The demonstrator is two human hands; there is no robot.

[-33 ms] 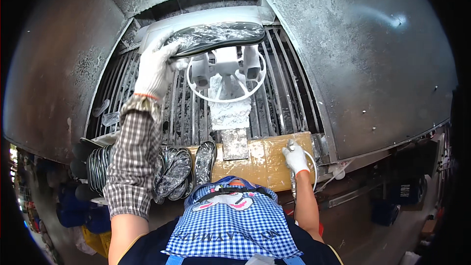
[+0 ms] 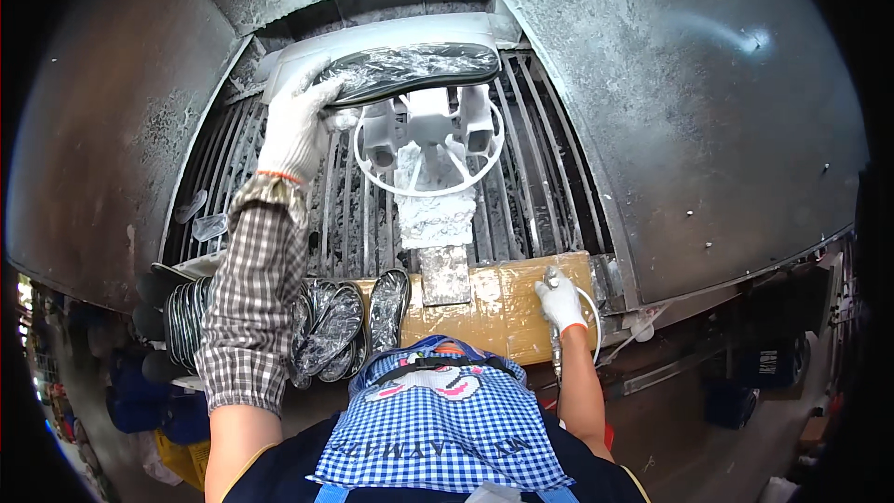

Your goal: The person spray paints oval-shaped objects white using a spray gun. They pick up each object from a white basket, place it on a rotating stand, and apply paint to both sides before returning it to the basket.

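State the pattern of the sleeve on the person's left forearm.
The sleeve is checked, dark and white; it shows best in the head view.

The left hand's (image 2: 296,135) fingertips partly disappear beneath the plastic-wrapped black sole (image 2: 414,73), which also covers the far side of the white ringed stand (image 2: 429,127). The right hand (image 2: 560,302) hides the middle of a slim metal tool (image 2: 557,354), so its exact kind and its join with the white hose (image 2: 597,317) cannot be told. The plaid sleeve (image 2: 250,317) blocks part of the stacked soles (image 2: 186,321); the blue checked cloth (image 2: 438,428) masks part of the brown table's (image 2: 475,312) near edge. The lower edge cuts off the torso and left upper arm. At lower left, dark blue shapes (image 2: 140,396) are too dim to identify.
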